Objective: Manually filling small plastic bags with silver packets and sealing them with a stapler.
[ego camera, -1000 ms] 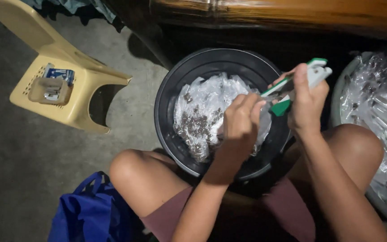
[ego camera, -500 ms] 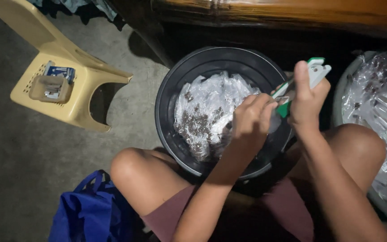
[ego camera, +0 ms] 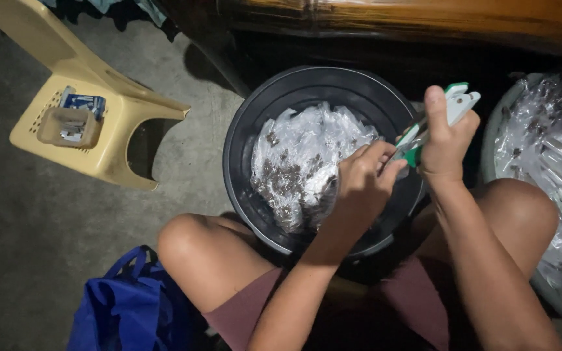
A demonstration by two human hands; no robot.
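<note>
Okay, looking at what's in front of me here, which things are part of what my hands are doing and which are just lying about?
In use:
right hand gripping the green and white stapler
left hand at the stapler's mouth
black basin between the knees, with clear plastic packets inside

Lying about:
yellow plastic chair with a small box on its seat
blue bag
second tub of packets at right

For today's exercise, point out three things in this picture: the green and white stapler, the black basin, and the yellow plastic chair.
Green and white stapler (ego camera: 453, 104), head view, on its white upper end above the right hand.
Black basin (ego camera: 307, 81), head view, on the bare far inner wall.
Yellow plastic chair (ego camera: 118, 104), head view, on the seat's right edge.
</note>
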